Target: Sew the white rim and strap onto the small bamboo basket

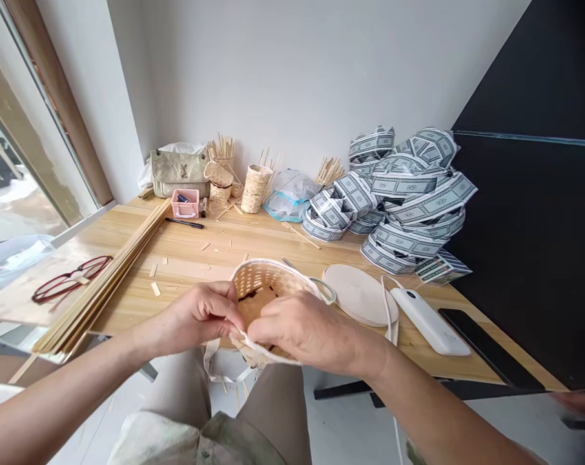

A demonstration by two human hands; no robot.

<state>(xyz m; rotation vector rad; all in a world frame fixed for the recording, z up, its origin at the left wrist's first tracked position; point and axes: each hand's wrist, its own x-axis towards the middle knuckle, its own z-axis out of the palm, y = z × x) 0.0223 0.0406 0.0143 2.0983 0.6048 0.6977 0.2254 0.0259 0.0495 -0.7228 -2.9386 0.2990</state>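
A small woven bamboo basket (292,274) with white edging tape (272,352) around its rim is held over the table's front edge, its opening tilted toward me. My left hand (210,313) pinches the tape between thumb and forefinger at the near left of the rim. Fingers curled, my right hand (305,326) grips the near rim and tape just beside it. A loose end of the tape (215,368) hangs below my left hand. My right fingertips partly hide the inside of the basket.
Bamboo strips (108,278) and red glasses (72,279) lie left. At the back are a handbag (179,173), a pink box (185,204), woven cups (256,188) and a plastic bag (292,190). Patterned paper bands (409,187), a round disc (358,294) and a white power bank (431,321) stand right.
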